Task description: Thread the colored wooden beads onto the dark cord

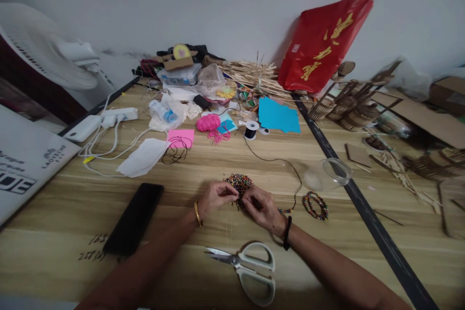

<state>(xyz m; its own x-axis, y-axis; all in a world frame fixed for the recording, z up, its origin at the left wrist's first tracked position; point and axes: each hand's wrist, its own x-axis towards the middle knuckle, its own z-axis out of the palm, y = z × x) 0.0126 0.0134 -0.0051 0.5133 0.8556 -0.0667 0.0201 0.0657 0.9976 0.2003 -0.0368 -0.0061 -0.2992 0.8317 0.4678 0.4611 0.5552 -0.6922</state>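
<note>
My left hand (217, 197) and my right hand (262, 209) meet at the near edge of a pile of small coloured beads (239, 182) on the wooden table (203, 164). Both hands are closed in a pinch; what sits between the fingertips is too small to make out. A black cord (279, 161) runs from a black thread spool (251, 130) round to my right hand, with some beads strung near its end. Right of that hand lies a finished beaded bracelet (315, 205).
White-handled scissors (250, 269) lie near my forearms and a black phone (134, 218) at the left. A clear plastic cup (328, 175) lies tipped at the right. Pink yarn (208, 123), blue paper (278, 116), a red bag (321, 43), a fan (43, 48) and wooden parts crowd the back.
</note>
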